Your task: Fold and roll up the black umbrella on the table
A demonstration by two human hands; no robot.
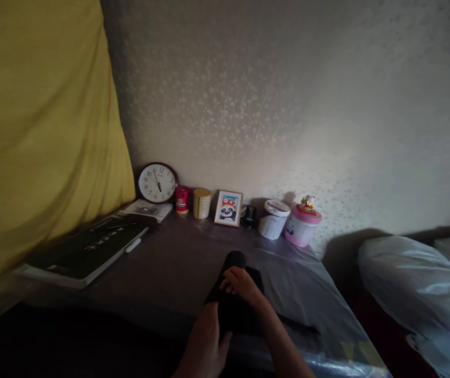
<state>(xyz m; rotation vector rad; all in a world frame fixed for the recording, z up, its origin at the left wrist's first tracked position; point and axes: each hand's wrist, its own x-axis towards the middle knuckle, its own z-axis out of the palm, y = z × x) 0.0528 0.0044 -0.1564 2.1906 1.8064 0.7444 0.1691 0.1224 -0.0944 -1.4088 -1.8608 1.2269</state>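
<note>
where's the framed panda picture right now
In the head view, the framed panda picture stands near the center, at the back of the table, with the yellow canister on its left and a small black object on its right.

Black hour numerals, among them 12, 3, 6 and 9, ring the white dial of a round clock (157,182), while white characters on a dark book (86,251) and small print on a red can (182,200), yellow can (201,203) and white tub (274,221) are too blurred to read.
</note>
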